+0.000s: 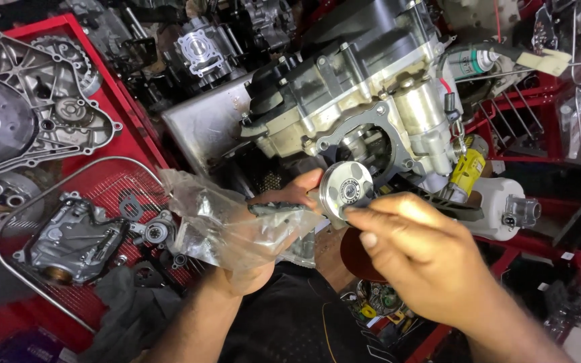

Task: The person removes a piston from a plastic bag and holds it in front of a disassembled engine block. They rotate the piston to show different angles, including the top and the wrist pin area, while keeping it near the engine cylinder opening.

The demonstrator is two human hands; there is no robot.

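Engine block [364,94] sits far centre, cylinder opening facing near. Left hand [274,222] grips a clear plastic bag [216,222], fingers closed around it. Right hand [415,252] pinches the piston [345,189] just before the opening, fingertips clamped on its crown.

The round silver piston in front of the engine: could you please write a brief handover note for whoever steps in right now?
Left hand: holds the round silver piston from below, a crumpled clear plastic bag draped over that wrist.
Right hand: fingertips pinch the piston's lower edge.
Position: piston sits just in front of the grey engine block, near its round opening.
Done: piston is out of the bag.
Left: piston is not yet inside the opening.
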